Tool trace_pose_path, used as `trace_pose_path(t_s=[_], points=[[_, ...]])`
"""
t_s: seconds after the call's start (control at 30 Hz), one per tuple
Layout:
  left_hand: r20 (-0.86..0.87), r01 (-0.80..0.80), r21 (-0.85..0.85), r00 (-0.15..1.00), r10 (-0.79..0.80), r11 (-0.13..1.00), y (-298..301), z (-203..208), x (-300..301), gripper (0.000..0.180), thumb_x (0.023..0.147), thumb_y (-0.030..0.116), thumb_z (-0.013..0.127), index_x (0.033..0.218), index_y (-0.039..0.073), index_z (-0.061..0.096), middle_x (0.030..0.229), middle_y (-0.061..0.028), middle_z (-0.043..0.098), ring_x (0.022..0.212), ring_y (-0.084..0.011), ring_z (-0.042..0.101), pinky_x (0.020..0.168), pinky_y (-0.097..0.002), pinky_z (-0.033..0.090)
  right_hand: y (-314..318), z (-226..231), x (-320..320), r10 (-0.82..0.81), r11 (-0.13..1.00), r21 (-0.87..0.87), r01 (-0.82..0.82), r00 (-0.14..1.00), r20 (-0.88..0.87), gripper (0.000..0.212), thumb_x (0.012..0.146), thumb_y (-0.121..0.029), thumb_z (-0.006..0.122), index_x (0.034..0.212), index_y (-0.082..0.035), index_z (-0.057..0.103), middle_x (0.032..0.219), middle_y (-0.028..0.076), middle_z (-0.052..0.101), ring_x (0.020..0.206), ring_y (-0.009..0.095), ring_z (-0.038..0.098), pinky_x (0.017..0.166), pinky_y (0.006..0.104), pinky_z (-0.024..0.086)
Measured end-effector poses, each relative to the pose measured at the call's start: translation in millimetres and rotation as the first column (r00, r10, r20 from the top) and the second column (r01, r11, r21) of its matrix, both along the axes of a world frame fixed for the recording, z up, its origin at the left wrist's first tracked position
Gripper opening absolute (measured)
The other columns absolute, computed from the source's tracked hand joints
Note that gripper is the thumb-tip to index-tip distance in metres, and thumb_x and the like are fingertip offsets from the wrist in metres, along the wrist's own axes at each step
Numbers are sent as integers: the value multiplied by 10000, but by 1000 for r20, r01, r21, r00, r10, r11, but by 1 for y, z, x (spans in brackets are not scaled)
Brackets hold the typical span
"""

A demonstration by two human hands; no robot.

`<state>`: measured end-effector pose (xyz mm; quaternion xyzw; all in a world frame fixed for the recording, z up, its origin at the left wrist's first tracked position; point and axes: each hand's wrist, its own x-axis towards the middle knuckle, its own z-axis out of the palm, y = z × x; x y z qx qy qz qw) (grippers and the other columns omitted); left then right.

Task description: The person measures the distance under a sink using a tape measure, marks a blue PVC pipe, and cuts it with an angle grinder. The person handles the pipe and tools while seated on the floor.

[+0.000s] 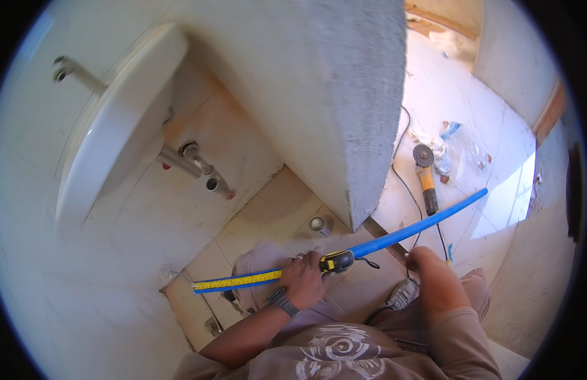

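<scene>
A long blue pipe (407, 235) lies slantwise across my lap, its right end farther away. My left hand (303, 278), with a dark watch on the wrist, is closed around it left of the middle. Beside those fingers sits a black and yellow tape measure (336, 261). Its yellow blade (246, 279) is drawn out along the pipe to the left end, passing under my left hand. My right hand (422, 256) is above my right knee, just below the pipe and apart from it; its fingers are turned away and hidden.
An angle grinder (426, 180) with a cord lies beyond the pipe on white tiles, near a clear plastic bag (465, 152). A small can (319, 224) stands by the wall corner (353, 218). At upper left are a washbasin (109, 133) and drain pipes (201, 166).
</scene>
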<state>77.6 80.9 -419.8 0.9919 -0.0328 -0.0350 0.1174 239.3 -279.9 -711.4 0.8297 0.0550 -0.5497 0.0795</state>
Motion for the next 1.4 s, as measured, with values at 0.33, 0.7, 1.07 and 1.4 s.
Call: trace_pose_path(t_s=[0.33,0.7,1.07,1.4], points=[[86,86,-239,994,-67,967,16,11,-8,978,833,448,826,1561,-41,393,1236,-211,685,1129,-386,677,981,-512,506,73,361,-59,-763,97,967,234,642,-78,170,978,-139,693,1038,19,673,833,100,714,762,189,720,680,327,572],[220,90,-335,975,-15,938,18,8,-7,410,981,421,722,1186,72,656,897,-202,736,859,-408,721,756,-541,551,200,355,-101,-704,82,982,172,708,-65,226,977,-174,725,1031,44,703,920,77,741,806,140,685,710,306,548],[249,19,-256,967,47,966,12,4,-7,302,1036,364,655,990,66,640,726,-211,707,690,-433,700,662,-550,546,204,341,-94,-759,45,958,282,633,-151,338,998,-278,732,1083,49,725,875,87,719,777,137,661,702,311,534],[229,-17,-244,971,75,970,11,-3,-5,245,1016,285,661,948,51,634,761,-222,717,711,-426,712,671,-549,545,220,317,-88,-779,-130,944,303,558,-287,279,1028,-280,717,1008,-5,680,780,48,659,650,113,604,583,286,485]])
